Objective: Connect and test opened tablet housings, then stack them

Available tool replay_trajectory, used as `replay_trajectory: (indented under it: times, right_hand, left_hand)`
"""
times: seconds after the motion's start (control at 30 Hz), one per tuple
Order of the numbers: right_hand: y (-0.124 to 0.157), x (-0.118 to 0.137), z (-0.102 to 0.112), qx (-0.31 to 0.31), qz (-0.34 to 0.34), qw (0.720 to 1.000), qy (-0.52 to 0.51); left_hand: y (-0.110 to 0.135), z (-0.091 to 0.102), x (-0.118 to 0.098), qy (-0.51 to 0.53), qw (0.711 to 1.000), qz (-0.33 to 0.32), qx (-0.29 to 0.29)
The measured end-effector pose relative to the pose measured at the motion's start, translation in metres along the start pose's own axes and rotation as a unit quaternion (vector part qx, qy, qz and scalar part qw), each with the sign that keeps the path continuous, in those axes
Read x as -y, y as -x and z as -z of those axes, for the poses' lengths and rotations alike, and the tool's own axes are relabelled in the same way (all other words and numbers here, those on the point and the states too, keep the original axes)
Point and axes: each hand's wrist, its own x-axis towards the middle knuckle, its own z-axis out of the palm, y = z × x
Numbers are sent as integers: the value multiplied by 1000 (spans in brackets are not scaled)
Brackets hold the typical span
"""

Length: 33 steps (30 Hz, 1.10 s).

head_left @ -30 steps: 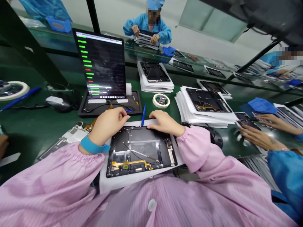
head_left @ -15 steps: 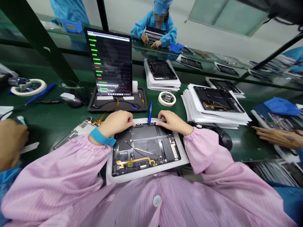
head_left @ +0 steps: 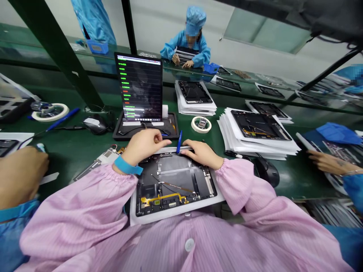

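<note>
An opened tablet housing [head_left: 176, 181] with black parts, thin cables and a yellow flex ribbon lies on a white sheet [head_left: 176, 217] in front of me. My left hand [head_left: 143, 145], with a blue band at the wrist, hovers over its upper left edge. The thumb stretches away from the curled fingers, and I see nothing between them. My right hand [head_left: 204, 153] rests at the upper right edge, its thumb and forefinger apart. A blue pen [head_left: 179, 141] stands out past the far edge between both hands. A pale strip runs along that edge.
Behind the housing, a lit tablet screen [head_left: 140, 88] stands in a black tray [head_left: 116, 132]. A tape roll [head_left: 193, 126] and stacked sheets with housings [head_left: 229, 139] lie beyond. A mouse [head_left: 266, 170] is at right. Co-workers' hands [head_left: 330, 161] reach in on both sides.
My left hand has lifted off the housing's far edge and its thumb has spread from the fingers. My right hand has loosened its pinch and slid slightly left. The view has tilted.
</note>
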Motion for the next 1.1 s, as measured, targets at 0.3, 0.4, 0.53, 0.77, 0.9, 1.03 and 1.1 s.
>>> replay_trajectory:
  times: [0.3,0.4,0.53,0.77,0.9,1.03,1.1]
  right_hand:
    - [2,8,-1,-4,-28,999,42]
    - [8,9,2,1,-23,999,32]
    - [20,11,10,-10,-1,1000,19]
    - [35,15,39,-10,95,991,-96]
    - [33,16,69,-85,114,982,-123]
    - [14,-3,115,-249,89,957,-122]
    - [-8,-26,141,-338,59,930,-131]
  left_hand:
    - [-17,-41,-18,-114,993,-24,-19]
    - [-20,-39,-14,-104,994,-6,-37]
    - [-21,-21,1,36,995,38,-90]
    - [-11,33,29,447,885,92,-98]
    - [1,54,37,588,787,91,-164]
    - [1,52,39,584,778,121,-199]
    - [-2,44,37,565,794,127,-185]
